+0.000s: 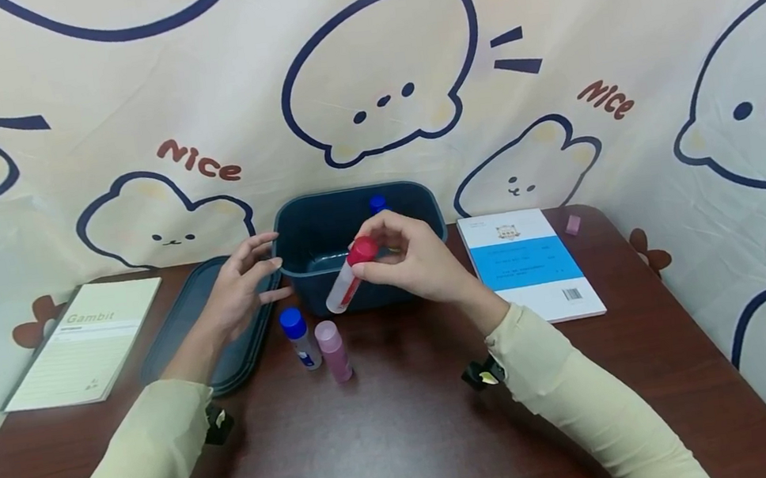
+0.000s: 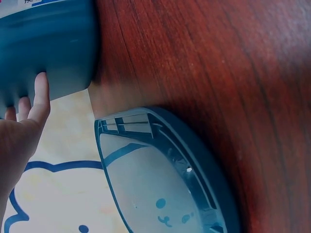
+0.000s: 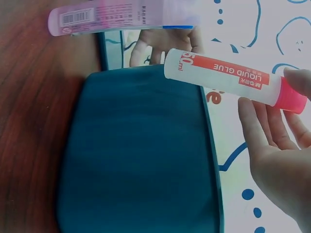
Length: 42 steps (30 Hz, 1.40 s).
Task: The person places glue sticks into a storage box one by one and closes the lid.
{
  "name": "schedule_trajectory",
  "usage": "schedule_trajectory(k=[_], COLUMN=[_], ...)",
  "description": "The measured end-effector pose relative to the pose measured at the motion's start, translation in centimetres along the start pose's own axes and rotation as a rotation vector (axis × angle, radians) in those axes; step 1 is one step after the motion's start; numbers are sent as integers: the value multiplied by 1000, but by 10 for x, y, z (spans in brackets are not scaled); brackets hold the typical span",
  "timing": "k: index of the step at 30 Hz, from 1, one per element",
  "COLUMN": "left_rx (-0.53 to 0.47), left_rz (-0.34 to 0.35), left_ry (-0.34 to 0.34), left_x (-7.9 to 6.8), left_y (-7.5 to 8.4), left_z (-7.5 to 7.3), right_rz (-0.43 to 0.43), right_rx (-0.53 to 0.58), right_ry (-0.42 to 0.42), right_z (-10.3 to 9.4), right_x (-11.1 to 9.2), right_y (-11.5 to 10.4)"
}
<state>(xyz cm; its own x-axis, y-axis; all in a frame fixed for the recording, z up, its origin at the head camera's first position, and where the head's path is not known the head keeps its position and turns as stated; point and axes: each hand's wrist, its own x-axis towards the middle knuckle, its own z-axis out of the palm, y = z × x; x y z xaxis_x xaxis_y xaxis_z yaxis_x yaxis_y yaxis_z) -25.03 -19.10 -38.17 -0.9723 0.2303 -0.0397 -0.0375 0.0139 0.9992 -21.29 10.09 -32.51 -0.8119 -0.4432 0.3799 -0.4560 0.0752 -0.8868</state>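
Observation:
My right hand (image 1: 422, 262) pinches a liquid glue bottle (image 1: 341, 289) by its red cap, in front of the dark teal bin (image 1: 306, 287) and slanting down to the left. The right wrist view shows the red label on the same glue bottle (image 3: 218, 75). At the bin's left side is my left hand (image 1: 238, 288), fingers spread; in the left wrist view its fingertips are against the bin wall (image 2: 53, 48). A blue-capped bottle (image 1: 302, 340) and a pink bottle (image 1: 334, 353) stand on the table before the bin. Inside the bin shows a blue cap (image 1: 377, 204).
The bin's teal lid (image 1: 178, 324) lies to the left, partly under my left forearm. A Gambit notebook (image 1: 89, 355) is at the far left. Right of the bin lie a blue-and-white book (image 1: 529, 261) and a small pink block (image 1: 573, 225). A patterned cloth hangs behind the table.

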Motion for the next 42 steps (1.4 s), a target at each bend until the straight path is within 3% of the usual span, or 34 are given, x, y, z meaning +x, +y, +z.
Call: schedule_trajectory(k=[18, 31, 42], left_rx=[-6, 3, 3], left_rz=[-16, -3, -1], left_ry=[-1, 5, 10], left_x=[0, 0, -1], left_y=[1, 0, -1], left_z=[0, 1, 0], right_rz=[-51, -50, 22], right_rx=[61, 72, 8], right_ry=[78, 160, 195], right_z=[-8, -6, 1], right_x=[14, 22, 38], right_y=[-17, -12, -9])
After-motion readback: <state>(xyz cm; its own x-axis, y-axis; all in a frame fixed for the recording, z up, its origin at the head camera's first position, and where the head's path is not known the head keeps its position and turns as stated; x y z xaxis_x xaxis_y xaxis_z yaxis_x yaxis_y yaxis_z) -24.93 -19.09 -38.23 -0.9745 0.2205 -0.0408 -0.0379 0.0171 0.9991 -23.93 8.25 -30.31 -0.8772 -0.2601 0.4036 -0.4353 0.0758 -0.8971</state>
